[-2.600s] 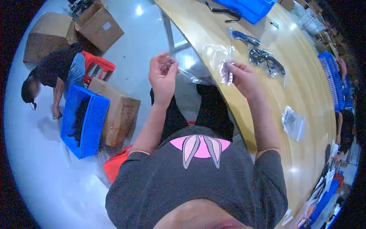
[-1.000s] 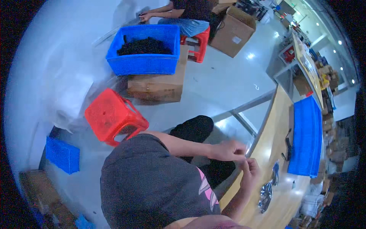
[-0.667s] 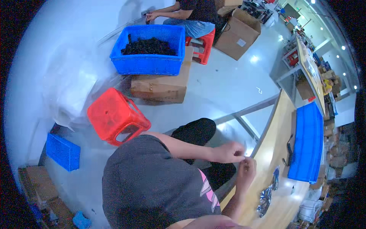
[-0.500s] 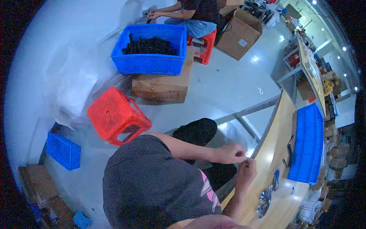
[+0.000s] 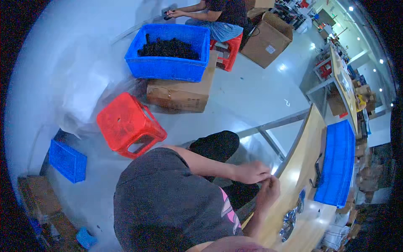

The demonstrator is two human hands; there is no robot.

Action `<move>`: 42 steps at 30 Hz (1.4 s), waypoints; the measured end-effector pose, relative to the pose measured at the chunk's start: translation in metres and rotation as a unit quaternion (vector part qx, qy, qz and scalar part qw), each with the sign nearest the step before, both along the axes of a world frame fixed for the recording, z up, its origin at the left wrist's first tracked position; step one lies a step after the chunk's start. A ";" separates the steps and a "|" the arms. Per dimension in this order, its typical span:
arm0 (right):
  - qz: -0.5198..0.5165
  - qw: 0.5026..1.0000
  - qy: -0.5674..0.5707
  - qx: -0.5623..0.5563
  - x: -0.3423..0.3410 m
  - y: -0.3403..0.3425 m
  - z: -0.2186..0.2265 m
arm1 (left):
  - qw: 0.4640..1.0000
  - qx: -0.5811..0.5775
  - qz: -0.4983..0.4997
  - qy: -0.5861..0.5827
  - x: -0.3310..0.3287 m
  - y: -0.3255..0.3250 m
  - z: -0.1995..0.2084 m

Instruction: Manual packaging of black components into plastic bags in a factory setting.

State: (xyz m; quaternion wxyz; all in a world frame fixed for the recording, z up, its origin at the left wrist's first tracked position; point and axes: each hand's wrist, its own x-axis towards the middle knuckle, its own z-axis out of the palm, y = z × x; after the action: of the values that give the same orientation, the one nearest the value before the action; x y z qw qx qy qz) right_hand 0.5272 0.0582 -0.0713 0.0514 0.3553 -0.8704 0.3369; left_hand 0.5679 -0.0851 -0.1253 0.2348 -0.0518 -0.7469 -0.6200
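My left hand (image 5: 251, 172) and my right hand (image 5: 268, 191) meet at the near edge of the wooden table (image 5: 308, 147). The fingertips of both are pinched together and touch or nearly touch. Whatever they hold is too small or hidden to make out. On the table beside my right hand lies a crumpled, shiny silver plastic bag (image 5: 289, 222) with a blue part at one end. Farther across, a thin black part (image 5: 317, 170) rests against a blue plastic crate (image 5: 336, 164).
A red stool (image 5: 121, 122) stands on the floor at left. Behind it a blue bin (image 5: 168, 69) of black parts sits on a cardboard box (image 5: 180, 96). A seated co-worker (image 5: 226, 17) is at the back, beside an open carton (image 5: 268, 40). A small blue crate (image 5: 67, 161) lies far left.
My left hand's fingers have drawn in, closing the ring they made, and both hands sit closer together. The whole view has shifted slightly.
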 end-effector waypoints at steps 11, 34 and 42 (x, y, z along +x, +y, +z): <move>0.011 0.998 -0.047 0.030 -0.020 0.015 0.005 | 0.996 -0.041 -0.068 -0.028 -0.001 -0.010 0.008; 0.035 0.970 -0.148 0.192 -0.033 0.027 0.015 | 0.870 -0.425 -0.235 0.087 0.020 -0.020 0.011; 0.104 0.970 -0.187 0.117 -0.054 0.028 0.030 | 0.888 -0.359 -0.226 -0.177 0.009 -0.043 0.016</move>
State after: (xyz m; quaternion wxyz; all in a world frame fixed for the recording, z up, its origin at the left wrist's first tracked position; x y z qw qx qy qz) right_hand 0.4730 0.0860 -0.0416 -0.1899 0.3780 -0.8562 0.2966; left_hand 0.5772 -0.1281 -0.1098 -0.0822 -0.1891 -0.9157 -0.3449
